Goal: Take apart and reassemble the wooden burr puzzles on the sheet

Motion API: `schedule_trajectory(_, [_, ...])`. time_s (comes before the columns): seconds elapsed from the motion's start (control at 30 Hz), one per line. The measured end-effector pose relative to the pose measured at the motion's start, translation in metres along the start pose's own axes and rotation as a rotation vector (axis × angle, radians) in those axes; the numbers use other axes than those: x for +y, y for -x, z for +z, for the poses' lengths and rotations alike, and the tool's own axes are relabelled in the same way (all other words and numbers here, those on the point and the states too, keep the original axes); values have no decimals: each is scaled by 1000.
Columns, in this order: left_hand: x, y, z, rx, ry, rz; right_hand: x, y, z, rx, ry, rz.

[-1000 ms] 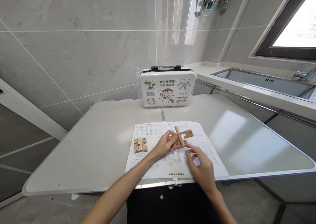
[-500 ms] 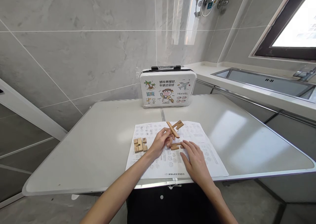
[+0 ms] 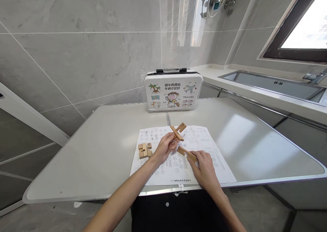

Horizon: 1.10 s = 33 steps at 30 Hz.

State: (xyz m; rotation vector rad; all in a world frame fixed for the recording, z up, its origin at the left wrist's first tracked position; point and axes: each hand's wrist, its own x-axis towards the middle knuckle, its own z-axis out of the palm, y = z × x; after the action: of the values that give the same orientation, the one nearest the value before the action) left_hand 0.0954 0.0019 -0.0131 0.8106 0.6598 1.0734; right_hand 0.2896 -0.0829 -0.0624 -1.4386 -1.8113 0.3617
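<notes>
Two crossed wooden puzzle pieces (image 3: 177,133) are pinched in my left hand (image 3: 167,146), held above the printed sheet (image 3: 163,174). One piece slants across the other, whose far end bears a dark mark. My right hand (image 3: 203,165) grips the right end of a notched wooden puzzle piece (image 3: 184,152), with fingers on top and thumb at the near side. Its left end points toward my left hand, apart from the crossed pair. Left of my left wrist, several wooden blocks (image 3: 144,151) sit grouped on the sheet.
A white folding table (image 3: 84,157) carries everything. At its back stands a white case (image 3: 173,92) with cartoon prints and a black handle, close to the grey tiled wall (image 3: 102,65). Along the right runs a counter with a sink (image 3: 270,83) and a faucet (image 3: 315,77).
My right hand has closed on the notched piece and turned it, its right end now nearer me. My left hand has shifted the crossed pieces slightly left. The grouped blocks stay put.
</notes>
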Motion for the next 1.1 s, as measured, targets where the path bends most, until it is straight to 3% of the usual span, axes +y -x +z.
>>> schedule_trajectory(0.2, [-1, -1, -2, 6, 19, -1, -8, -2, -7, 5, -138, 41])
schedule_trajectory(0.37, [-1, 0, -2, 18, 63, -4, -16, -5, -20, 36, -332, 158])
schedule_trajectory(0.63, [-1, 1, -5, 0, 90, 4, -16, -17, -33, 46, -861, 404])
schedule_trajectory(0.8, [0, 2, -4, -34, 77, -24, -29, -30, -35, 5, -1070, 382])
schedule_trajectory(1.1, [6, 7, 3, -42, 64, -76, -44, -51, -28, -42, -1015, 237])
